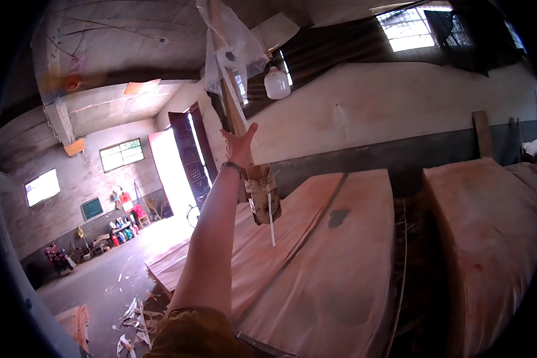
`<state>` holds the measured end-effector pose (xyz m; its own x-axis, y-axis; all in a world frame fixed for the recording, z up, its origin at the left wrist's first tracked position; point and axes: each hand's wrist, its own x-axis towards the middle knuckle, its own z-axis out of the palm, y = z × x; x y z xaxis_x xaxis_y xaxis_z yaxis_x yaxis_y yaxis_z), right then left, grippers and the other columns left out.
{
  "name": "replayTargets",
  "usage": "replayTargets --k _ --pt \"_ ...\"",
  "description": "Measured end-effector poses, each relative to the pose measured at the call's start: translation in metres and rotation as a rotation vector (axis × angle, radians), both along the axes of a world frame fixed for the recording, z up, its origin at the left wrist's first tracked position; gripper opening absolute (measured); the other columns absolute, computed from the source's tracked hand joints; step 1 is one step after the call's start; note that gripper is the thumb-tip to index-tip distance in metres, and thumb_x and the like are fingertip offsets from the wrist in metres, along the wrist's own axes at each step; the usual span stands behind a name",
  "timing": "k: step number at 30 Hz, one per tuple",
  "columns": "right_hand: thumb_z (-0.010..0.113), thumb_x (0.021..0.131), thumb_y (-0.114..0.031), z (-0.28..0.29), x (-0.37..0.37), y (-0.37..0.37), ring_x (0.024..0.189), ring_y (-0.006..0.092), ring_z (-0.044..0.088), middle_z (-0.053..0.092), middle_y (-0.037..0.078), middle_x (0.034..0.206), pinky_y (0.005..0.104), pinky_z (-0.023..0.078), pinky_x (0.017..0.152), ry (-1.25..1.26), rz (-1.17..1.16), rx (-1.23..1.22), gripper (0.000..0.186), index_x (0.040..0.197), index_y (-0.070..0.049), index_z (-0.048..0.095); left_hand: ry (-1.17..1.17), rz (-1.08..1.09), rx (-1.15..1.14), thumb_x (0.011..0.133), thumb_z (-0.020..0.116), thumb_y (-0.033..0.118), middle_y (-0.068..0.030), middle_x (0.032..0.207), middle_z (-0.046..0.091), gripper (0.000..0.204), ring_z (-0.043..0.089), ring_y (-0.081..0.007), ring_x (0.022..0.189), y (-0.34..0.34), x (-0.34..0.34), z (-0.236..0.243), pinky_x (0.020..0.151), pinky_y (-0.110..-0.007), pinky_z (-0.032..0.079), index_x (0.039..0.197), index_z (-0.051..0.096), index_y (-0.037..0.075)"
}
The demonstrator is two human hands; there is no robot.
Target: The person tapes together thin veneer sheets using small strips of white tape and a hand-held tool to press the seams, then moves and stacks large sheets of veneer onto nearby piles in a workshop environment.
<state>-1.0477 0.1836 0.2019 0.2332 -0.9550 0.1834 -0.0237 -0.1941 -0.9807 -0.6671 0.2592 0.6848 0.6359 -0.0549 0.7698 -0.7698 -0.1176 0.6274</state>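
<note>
My left hand point(240, 148), a band round its wrist, is raised at a wooden post point(237, 119). Its fingers curl round the post's left side, and the thumb sticks out on the right. A pale, narrow strip point(231, 89) runs along the post above the hand. Just below the hand, a worn brown pouch point(262, 194) hangs on the post, with a thin white strip point(272, 224) dangling from it. Clear plastic sheeting point(238, 45) drapes over the upper post. My right hand is out of view.
A white bulb point(277, 83) hangs right of the post. Large cloth-covered stacks point(316, 268) stand below, with another covered stack point(483, 238) at right. Wood scraps point(140, 319) litter the floor at lower left. Beyond is a bright doorway point(172, 170) with a bicycle wheel point(193, 216).
</note>
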Motion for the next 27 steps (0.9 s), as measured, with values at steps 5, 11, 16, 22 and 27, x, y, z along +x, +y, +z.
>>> replayTargets --k 5,11,16,22,27 --pt "0.067 0.091 -0.030 0.017 0.010 0.013 0.043 0.0139 0.046 0.052 0.003 0.053 0.0323 0.036 0.044 -0.015 -0.018 -0.019 0.033 0.072 -0.004 0.060 0.037 0.110 -0.071 0.070 0.076 0.053 -0.0283 0.139 0.045 0.111 0.049 -0.0371 0.126 -0.011 0.065 0.017 0.104 -0.040 0.040 0.148 0.020 -0.003" --pt "0.067 0.091 -0.029 0.028 0.016 0.018 0.043 0.0137 0.046 0.052 0.002 0.053 0.0322 0.036 0.044 -0.021 -0.041 -0.028 0.032 0.072 -0.004 0.060 -0.293 0.034 -0.044 0.084 0.064 0.034 -0.0268 0.091 0.066 0.046 0.064 -0.0435 0.088 -0.012 0.088 0.013 0.078 -0.050 0.048 0.109 0.052 -0.004" --pt "0.067 0.091 -0.029 0.034 0.015 0.010 0.043 0.0135 0.045 0.052 0.002 0.054 0.0320 0.036 0.043 -0.017 -0.044 -0.040 0.032 0.072 -0.004 0.060 -0.302 0.115 -0.140 0.088 0.056 0.027 -0.0302 0.087 0.063 0.033 0.061 -0.0482 0.086 -0.026 0.072 0.008 0.076 -0.054 0.047 0.097 0.048 -0.003" --pt "0.067 0.091 -0.029 0.035 0.020 0.007 0.043 0.0133 0.045 0.052 0.002 0.054 0.0319 0.036 0.043 -0.028 0.010 -0.056 0.031 0.072 -0.005 0.060 -0.309 0.054 -0.161 0.089 0.053 0.025 -0.0265 0.079 0.063 0.029 0.065 -0.0414 0.073 0.005 0.058 0.030 0.069 -0.052 0.049 0.094 0.047 -0.003" --pt "0.067 0.091 -0.029 0.029 0.019 0.001 0.043 0.0131 0.045 0.052 0.002 0.054 0.0318 0.036 0.043 -0.031 0.019 -0.066 0.031 0.072 -0.005 0.060 -0.274 0.098 -0.152 0.089 0.052 0.024 -0.0206 0.072 0.064 0.029 0.067 -0.0316 0.061 0.028 -0.003 0.034 0.064 -0.046 0.051 0.097 0.048 -0.003"
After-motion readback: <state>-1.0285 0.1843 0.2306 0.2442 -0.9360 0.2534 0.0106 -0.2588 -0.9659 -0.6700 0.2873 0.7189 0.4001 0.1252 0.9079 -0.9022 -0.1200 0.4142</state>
